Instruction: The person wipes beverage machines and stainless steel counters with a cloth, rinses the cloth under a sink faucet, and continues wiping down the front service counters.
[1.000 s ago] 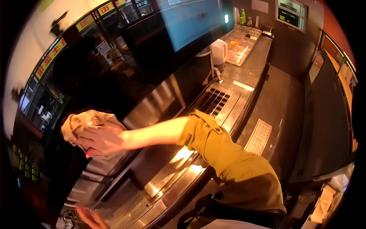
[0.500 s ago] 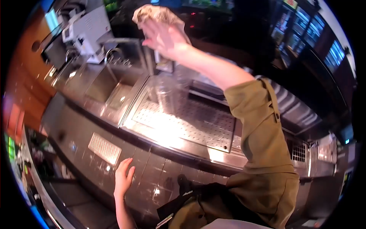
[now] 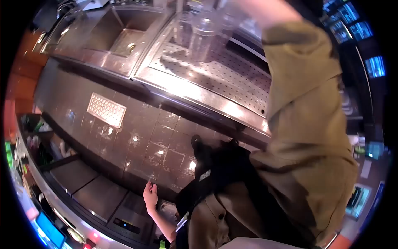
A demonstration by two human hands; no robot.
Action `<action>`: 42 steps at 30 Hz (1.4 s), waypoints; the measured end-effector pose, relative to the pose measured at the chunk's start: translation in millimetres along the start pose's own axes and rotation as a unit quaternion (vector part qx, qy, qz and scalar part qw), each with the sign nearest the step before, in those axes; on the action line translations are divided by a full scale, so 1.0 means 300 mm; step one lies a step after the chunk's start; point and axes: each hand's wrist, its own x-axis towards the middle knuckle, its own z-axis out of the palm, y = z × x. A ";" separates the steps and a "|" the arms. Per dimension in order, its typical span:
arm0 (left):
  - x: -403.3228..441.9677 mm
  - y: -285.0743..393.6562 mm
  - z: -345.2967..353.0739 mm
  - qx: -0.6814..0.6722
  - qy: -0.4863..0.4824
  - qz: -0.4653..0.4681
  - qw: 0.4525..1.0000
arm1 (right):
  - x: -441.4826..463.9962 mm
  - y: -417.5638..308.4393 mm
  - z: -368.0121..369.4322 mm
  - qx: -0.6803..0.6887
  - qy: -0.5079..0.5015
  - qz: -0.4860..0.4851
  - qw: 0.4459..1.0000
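Note:
My left hand hangs low beside my body, above the dark tiled floor. Its fingers are loosely extended and nothing shows in them. Only my right forearm and rolled sleeve are visible; the hand itself lies beyond the top edge. Left of that forearm, tall clear plastic cups stand on a perforated metal drain tray. The cloth seen earlier by the right hand is out of view.
A steel sink adjoins the tray on the left. A metal floor grate sits in the wet tiles. Along the lower left runs a counter with steel-fronted cabinets and a small display.
The view has tilted down and turned toward the floor. My right hand and the cloth have left the frame at the top. My left hand now appears lower, nearer the cabinets.

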 end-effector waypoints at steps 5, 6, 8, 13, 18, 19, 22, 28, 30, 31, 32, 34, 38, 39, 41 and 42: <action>0.158 0.142 0.043 0.022 -0.062 0.084 0.994 | -0.685 -0.157 0.457 -0.209 -0.006 0.211 0.955; 0.200 0.198 0.047 0.031 -0.075 0.104 0.991 | -0.771 -0.194 0.559 -0.225 0.011 0.249 0.942; 0.277 0.302 0.025 0.076 -0.097 0.126 0.984 | -0.854 -0.220 0.757 -0.262 0.061 0.308 0.912; 0.436 0.565 0.036 0.188 -0.113 0.236 0.947 | -1.000 -0.082 0.738 -0.388 0.170 0.413 0.806; 0.353 0.754 0.148 0.182 -0.175 0.269 0.929 | -1.357 -0.040 0.400 -0.466 0.220 0.558 0.650; 0.318 0.777 0.177 0.168 -0.194 0.284 0.924 | -1.420 -0.065 0.391 -0.482 0.234 0.568 0.624; 0.314 0.824 0.278 0.191 -0.291 0.219 0.911 | -1.403 -0.303 0.338 -0.343 0.104 0.666 0.654; 0.127 1.242 0.750 0.312 -0.304 0.482 0.761 | -1.661 -0.718 0.522 -0.332 0.205 0.456 0.800; 0.015 1.349 0.923 0.305 -0.307 0.577 0.693 | -1.834 -0.824 0.496 -0.335 0.213 0.480 0.782; -0.049 1.386 1.009 0.306 -0.310 0.612 0.661 | -1.918 -0.885 0.471 -0.313 0.218 0.511 0.771; -0.178 1.431 1.068 0.318 -0.323 0.600 0.659 | -2.009 -0.942 0.440 -0.289 0.225 0.541 0.757; -0.291 1.402 1.229 0.307 -0.361 0.616 0.629 | -2.195 -1.068 0.358 -0.353 0.235 0.568 0.706; -0.474 1.255 1.457 0.310 -0.456 0.492 0.674 | -2.641 -1.259 0.222 -0.421 0.315 0.575 0.627; -0.532 1.226 1.511 0.317 -0.470 0.457 0.685 | -2.752 -1.319 0.169 -0.325 0.340 0.613 0.635; -0.692 1.205 1.604 0.374 -0.474 0.447 0.660 | -2.923 -1.435 0.078 -0.366 0.335 0.674 0.548; -0.751 1.210 1.655 0.397 -0.478 0.477 0.622 | -2.999 -1.479 0.039 -0.389 0.339 0.686 0.513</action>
